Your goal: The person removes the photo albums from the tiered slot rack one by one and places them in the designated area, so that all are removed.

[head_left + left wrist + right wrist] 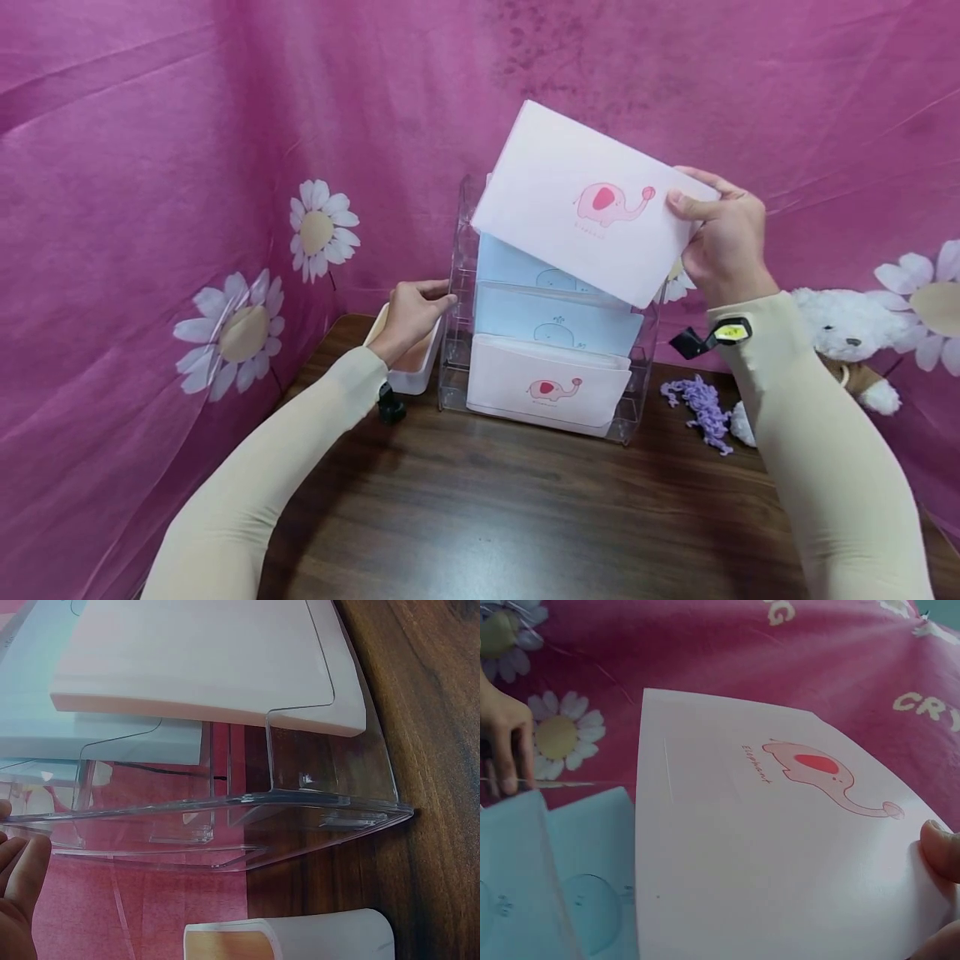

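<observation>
My right hand (726,227) pinches the right end of a pink elephant booklet (536,187), thumb on its front. The booklet is raised and tilted over a clear tiered rack (453,379), hiding part of its top. At the rack's left side my left hand (409,315) grips the edge of the side panel between thumb and fingers. Another pink elephant booklet (510,404) stands in the lowest tier. Behind it, blue booklets (502,321) with a whale drawing stand in the tiers above. In the right wrist view, the word "Elephant" is printed under the drawing on the held booklet (705,847).
A white bin (411,382) sits left of the rack, behind my left wrist. To the right lie a purple tangle of yarn (703,410) and a white teddy bear (847,321). Pink flowered cloth (390,125) hangs behind the brown table (480,508).
</observation>
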### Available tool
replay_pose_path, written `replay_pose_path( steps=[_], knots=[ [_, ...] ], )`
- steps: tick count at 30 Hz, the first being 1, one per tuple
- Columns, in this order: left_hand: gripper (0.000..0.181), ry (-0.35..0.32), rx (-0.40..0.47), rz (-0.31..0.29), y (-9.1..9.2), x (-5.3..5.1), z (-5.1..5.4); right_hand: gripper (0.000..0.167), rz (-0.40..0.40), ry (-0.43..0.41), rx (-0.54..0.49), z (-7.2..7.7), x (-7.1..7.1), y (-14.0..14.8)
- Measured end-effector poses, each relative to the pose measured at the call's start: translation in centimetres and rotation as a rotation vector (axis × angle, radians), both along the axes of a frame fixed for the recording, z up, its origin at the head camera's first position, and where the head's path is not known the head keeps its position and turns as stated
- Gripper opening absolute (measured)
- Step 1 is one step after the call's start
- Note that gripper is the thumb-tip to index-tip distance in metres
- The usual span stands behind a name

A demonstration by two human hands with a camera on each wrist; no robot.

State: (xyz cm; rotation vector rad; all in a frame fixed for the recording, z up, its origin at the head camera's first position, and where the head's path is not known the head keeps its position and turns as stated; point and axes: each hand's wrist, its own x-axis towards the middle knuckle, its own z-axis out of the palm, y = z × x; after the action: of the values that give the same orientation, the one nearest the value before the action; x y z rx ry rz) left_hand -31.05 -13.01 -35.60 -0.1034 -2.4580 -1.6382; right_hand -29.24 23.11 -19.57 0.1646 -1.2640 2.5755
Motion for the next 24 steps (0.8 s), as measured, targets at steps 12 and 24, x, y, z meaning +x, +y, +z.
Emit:
replay_pose_path(
  steps=[12,24],
  knots=[
    [0.037,0.015,0.018,-0.001,0.2,-0.2,0.4,0.027,0.084,0.020,0.015,-5.1,2.9,-1.2],
    [0.036,0.056,-0.041,0.020,0.3,-0.5,0.2,0.026,0.175,-0.054,0.158,-11.0,6.0,-2.3]
  ],
)
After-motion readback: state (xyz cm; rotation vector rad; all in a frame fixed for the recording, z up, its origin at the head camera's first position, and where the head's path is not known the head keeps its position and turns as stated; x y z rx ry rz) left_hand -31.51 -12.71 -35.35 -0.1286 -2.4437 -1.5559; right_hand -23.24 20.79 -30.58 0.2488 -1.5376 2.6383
